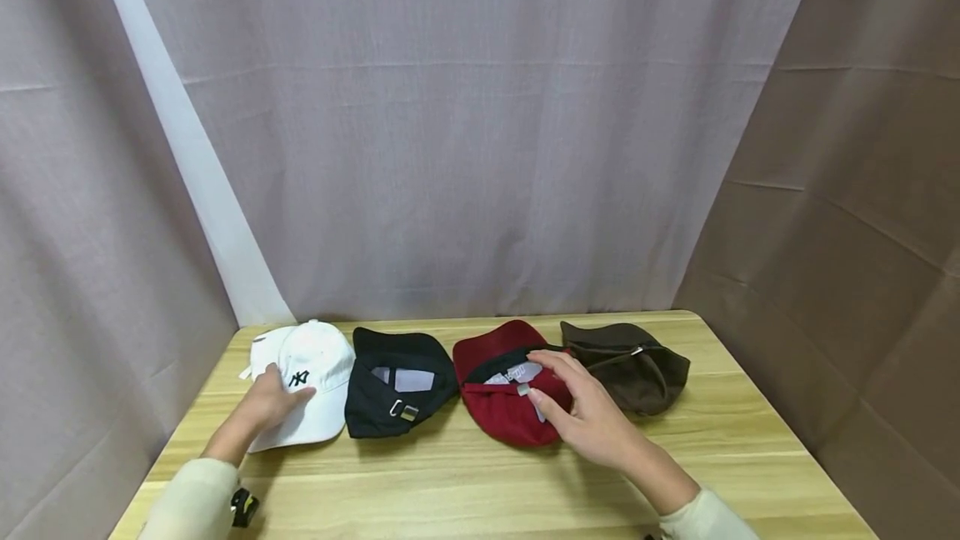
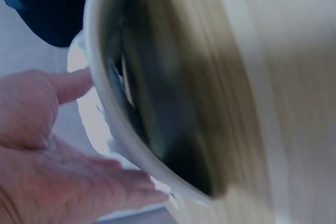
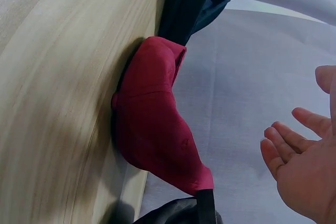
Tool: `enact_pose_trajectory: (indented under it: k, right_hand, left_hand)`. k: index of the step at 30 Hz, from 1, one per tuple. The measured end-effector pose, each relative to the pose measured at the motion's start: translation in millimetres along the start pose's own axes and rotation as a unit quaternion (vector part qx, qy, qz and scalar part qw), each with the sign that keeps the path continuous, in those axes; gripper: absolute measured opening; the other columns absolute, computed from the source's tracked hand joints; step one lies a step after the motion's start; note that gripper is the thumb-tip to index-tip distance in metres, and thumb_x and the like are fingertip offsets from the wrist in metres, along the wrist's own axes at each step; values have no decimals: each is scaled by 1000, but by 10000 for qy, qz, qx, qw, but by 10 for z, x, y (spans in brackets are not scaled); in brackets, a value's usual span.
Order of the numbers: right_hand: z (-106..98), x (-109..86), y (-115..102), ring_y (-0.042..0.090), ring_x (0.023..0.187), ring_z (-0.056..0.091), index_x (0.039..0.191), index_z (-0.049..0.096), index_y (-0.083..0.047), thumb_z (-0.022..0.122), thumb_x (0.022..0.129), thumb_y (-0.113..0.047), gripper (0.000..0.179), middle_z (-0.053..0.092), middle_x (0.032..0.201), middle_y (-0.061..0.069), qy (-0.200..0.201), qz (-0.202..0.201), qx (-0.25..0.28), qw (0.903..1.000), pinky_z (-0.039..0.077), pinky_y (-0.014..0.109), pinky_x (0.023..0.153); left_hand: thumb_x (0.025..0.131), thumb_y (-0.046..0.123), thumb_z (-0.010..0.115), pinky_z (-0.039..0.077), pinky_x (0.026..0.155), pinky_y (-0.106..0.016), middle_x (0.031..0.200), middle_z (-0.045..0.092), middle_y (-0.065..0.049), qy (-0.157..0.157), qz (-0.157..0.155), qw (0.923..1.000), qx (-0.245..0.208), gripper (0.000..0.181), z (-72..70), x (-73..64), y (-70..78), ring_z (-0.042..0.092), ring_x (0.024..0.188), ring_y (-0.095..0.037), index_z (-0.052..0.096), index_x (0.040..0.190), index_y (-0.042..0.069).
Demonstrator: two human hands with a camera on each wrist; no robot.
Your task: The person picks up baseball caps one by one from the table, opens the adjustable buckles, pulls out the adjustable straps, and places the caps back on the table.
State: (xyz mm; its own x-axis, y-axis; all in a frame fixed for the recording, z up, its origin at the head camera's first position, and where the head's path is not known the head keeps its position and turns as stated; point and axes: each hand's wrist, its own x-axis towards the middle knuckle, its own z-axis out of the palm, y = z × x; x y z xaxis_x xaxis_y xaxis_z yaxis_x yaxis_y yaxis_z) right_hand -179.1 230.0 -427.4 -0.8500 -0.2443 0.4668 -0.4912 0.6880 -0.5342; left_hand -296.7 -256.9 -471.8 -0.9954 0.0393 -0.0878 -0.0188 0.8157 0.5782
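Note:
At the left end of a row of caps sits a white cap [image 1: 318, 357] with a dark NY logo, its brim toward the near side. My left hand [image 1: 270, 400] lies over its left part, thumb near the logo and fingers spread. The left wrist view shows the left hand [image 2: 58, 156] right against the curved brim [image 2: 97, 72], its fingers fairly straight. Over a dark red cap [image 1: 502, 423], lying with its inside and back strap showing, hovers my right hand [image 1: 592, 415], thumb and fingers apart. In the right wrist view, a gap shows between the right hand [image 3: 304, 161] and the red cap [image 3: 152, 114].
Between the white and red caps lies a black cap [image 1: 375, 415] with a metal buckle. A dark brown cap [image 1: 652, 382] lies at the right end, beside the red one. All rest on a wooden table [image 1: 420, 490] with curtains [image 1: 480, 148] behind. A small black object [image 1: 243, 507] shows by the left sleeve.

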Motion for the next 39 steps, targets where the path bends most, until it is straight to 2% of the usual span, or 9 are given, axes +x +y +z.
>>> enact_pose_trajectory:
  k: [6, 11, 18, 21, 25, 29, 32, 35, 39]
  right_hand:
    - [-5, -8, -10, 15, 137, 60, 147, 60, -22, 74, 101, -28, 49, 64, 147, -6, 5, -16, -53, 10000, 52, 48, 111]
    - [2, -20, 13, 16, 137, 60, 147, 60, -22, 73, 102, -31, 47, 64, 147, -6, 10, -56, -99, 9999, 51, 47, 112]
    - [3, -12, 45, 19, 133, 62, 148, 58, -23, 71, 104, -33, 47, 62, 148, -6, -106, 52, -69, 9999, 54, 48, 109]
    - [16, -12, 59, 19, 138, 60, 149, 57, -24, 69, 105, -37, 48, 61, 150, -6, -224, 103, -141, 9996, 52, 52, 111]
    - [40, -26, 80, 19, 142, 56, 149, 57, -25, 68, 105, -40, 47, 61, 150, -7, -278, 180, -224, 9992, 50, 55, 113]
    - [51, -54, 91, 20, 142, 57, 147, 59, -26, 68, 105, -39, 45, 61, 149, -5, -320, 199, -284, 9989, 50, 56, 112]
    - [72, -59, 80, 21, 142, 56, 146, 59, -27, 67, 105, -41, 43, 61, 150, -5, -398, 134, -359, 9985, 50, 56, 113]
    - [93, -54, 57, 21, 141, 56, 146, 60, -27, 66, 105, -41, 43, 61, 149, -5, -428, 27, -401, 9983, 50, 55, 113]
    - [104, -56, 30, 19, 141, 57, 145, 61, -26, 67, 105, -41, 43, 62, 149, -3, -418, -36, -402, 9983, 51, 53, 113]
  left_hand:
    - [97, 22, 72, 39, 115, -72, 142, 38, -56, 751, 202, 9965, 298, 88, 57, -75, 188, 44, 135, -67, 21, 147, -30]
    - [104, 23, 65, 35, 111, -76, 148, 42, -47, 1525, 821, 9848, 156, 70, 175, -201, 362, 43, 139, -63, 35, 150, -20]
    - [100, 11, 70, 41, 107, -67, 142, 58, -33, 2623, 1946, 9439, -488, 39, 359, -258, 505, 58, 127, -53, 64, 133, -8]
    - [98, 8, 72, 44, 105, -64, 135, 66, -27, 2848, 2280, 9288, -645, 30, 414, -270, 551, 61, 124, -49, 70, 125, -5]
    - [98, 9, 74, 47, 104, -56, 130, 72, -19, 2792, 2528, 9228, -812, 23, 498, -307, 653, 65, 125, -42, 75, 119, 1]
    - [99, 14, 75, 48, 106, -45, 131, 75, -12, 2398, 2520, 9298, -1205, 19, 595, -388, 836, 68, 127, -34, 78, 117, 8]
    - [99, 19, 76, 49, 110, -49, 131, 76, -11, 2023, 2655, 9333, -1322, 21, 632, -447, 986, 67, 130, -35, 79, 118, 12]
    - [96, 24, 80, 47, 112, -60, 125, 79, -10, 1695, 3056, 9328, -877, 24, 657, -492, 1105, 68, 129, -37, 80, 117, 13]
    - [88, 34, 87, 43, 112, -61, 110, 82, -4, 1351, 3558, 9238, 424, 29, 710, -538, 1189, 71, 117, -31, 82, 107, 13]
